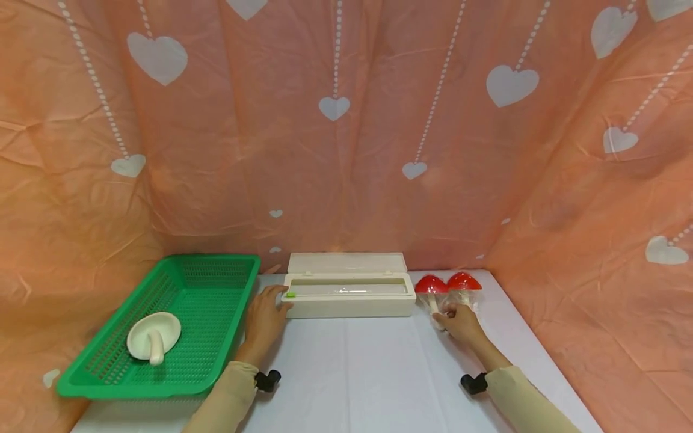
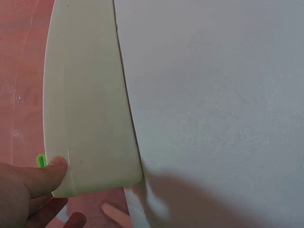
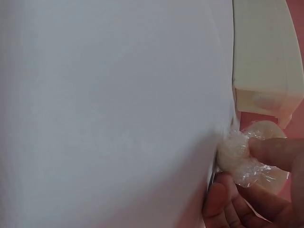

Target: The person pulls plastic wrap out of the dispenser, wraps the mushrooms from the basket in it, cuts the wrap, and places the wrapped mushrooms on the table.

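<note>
On white cloth (image 1: 373, 373), left fingers (image 2: 45, 213) gripping pale box (image 1: 349, 308), right fingers (image 3: 263, 202) pinching wrapped mushroom (image 1: 432, 288)

Left hand (image 2: 21, 192) grips lower end of long cream box (image 2: 90, 104): thumb on its face, other fingers past the end edge. Green tab (image 2: 41, 160) pokes out just beside thumb. White surface (image 2: 213, 95) alongside, shadow (image 2: 190, 206) at bottom. Pink sheet (image 2: 21, 71) on left.

The white box (image 2: 88, 104) runs past the left wrist view's top — cropped
</note>
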A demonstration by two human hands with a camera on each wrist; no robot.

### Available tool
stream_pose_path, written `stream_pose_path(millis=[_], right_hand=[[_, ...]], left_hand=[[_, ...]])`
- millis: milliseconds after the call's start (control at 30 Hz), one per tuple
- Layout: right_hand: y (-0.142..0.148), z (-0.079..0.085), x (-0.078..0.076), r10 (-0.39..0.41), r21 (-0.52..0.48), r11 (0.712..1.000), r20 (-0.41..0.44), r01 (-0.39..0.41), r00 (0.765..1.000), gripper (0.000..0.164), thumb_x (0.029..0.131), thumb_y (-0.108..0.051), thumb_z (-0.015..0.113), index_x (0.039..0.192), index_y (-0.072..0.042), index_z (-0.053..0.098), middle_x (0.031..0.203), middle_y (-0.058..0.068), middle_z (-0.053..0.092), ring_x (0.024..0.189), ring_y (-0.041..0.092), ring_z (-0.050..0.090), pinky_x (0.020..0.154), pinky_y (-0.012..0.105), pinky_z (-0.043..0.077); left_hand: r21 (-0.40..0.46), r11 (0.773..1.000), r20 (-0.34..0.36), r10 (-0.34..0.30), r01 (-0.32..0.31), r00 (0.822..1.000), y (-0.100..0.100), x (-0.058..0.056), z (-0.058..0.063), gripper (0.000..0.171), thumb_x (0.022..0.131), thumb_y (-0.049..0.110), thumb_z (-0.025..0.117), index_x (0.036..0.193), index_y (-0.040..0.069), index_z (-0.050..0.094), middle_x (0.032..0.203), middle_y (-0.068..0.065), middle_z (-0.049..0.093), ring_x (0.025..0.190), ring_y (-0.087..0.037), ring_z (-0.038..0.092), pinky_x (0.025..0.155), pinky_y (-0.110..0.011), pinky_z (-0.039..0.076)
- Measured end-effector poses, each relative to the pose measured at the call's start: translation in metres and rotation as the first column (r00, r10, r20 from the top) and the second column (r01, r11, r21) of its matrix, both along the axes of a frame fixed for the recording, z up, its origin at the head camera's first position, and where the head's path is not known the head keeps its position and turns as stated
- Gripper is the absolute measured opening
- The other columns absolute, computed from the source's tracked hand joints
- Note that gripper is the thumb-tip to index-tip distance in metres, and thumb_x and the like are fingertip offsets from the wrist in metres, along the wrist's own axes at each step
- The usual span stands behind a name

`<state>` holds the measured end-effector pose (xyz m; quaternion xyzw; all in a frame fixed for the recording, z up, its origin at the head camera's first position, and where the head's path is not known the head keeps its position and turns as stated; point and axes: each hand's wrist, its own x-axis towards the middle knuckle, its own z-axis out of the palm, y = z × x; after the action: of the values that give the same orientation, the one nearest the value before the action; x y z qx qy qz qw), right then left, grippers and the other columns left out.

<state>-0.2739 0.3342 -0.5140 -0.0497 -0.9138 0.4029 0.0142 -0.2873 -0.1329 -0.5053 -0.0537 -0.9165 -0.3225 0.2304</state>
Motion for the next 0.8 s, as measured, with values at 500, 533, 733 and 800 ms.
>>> stream_pose_path(millis=[500, 533, 733, 800], right_hand=[[-0.002, -0.001, 0.001, 0.000, -0.002, 1.000, -0.019, 0.000, 1.000, 0.037, 0.101, -0.018, 0.075, 0.121, 0.011, 0.068, 0.087, 0.011, 0.068, 0.072, 0.020, 0.060, 0.065, 0.031, 0.055], [-0.002, 0.000, 0.002, -0.003, 0.001, 1.000, -0.019, 0.003, 1.000, 0.036, 0.101, -0.019, 0.075, 0.121, 0.011, 0.068, 0.086, 0.010, 0.068, 0.073, 0.020, 0.060, 0.065, 0.030, 0.055], [-0.005, 0.008, 0.006, -0.035, 0.060, 0.997, -0.075, 0.039, 0.997, 0.032, 0.099, -0.019, 0.077, 0.116, 0.007, 0.071, 0.088, 0.012, 0.067, 0.077, 0.023, 0.059, 0.063, 0.029, 0.051], [-0.006, 0.012, 0.007, -0.041, 0.075, 0.996, -0.109, 0.050, 0.993, 0.029, 0.098, -0.018, 0.077, 0.113, 0.006, 0.071, 0.089, 0.013, 0.067, 0.078, 0.025, 0.059, 0.063, 0.030, 0.050]], left_hand=[[-0.040, 0.999, -0.009, 0.009, -0.009, 1.000, 0.002, 0.001, 0.006, 0.042, 0.091, 0.010, 0.086, 0.129, 0.001, 0.073, 0.133, -0.020, 0.071, 0.117, -0.047, 0.067, 0.095, -0.060, 0.054], [-0.042, 0.999, -0.003, 0.011, -0.011, 1.000, 0.002, 0.001, 0.006, 0.042, 0.091, 0.010, 0.086, 0.129, 0.001, 0.073, 0.133, -0.020, 0.071, 0.116, -0.047, 0.067, 0.095, -0.060, 0.054], [-0.062, 0.998, -0.001, 0.014, -0.014, 1.000, 0.003, 0.002, 0.004, 0.042, 0.091, 0.012, 0.086, 0.129, 0.002, 0.072, 0.133, -0.020, 0.071, 0.114, -0.047, 0.067, 0.094, -0.061, 0.054], [-0.067, 0.998, 0.000, 0.013, -0.013, 1.000, 0.003, 0.003, 0.004, 0.042, 0.091, 0.013, 0.086, 0.130, 0.002, 0.072, 0.133, -0.020, 0.070, 0.116, -0.047, 0.067, 0.095, -0.061, 0.053]])
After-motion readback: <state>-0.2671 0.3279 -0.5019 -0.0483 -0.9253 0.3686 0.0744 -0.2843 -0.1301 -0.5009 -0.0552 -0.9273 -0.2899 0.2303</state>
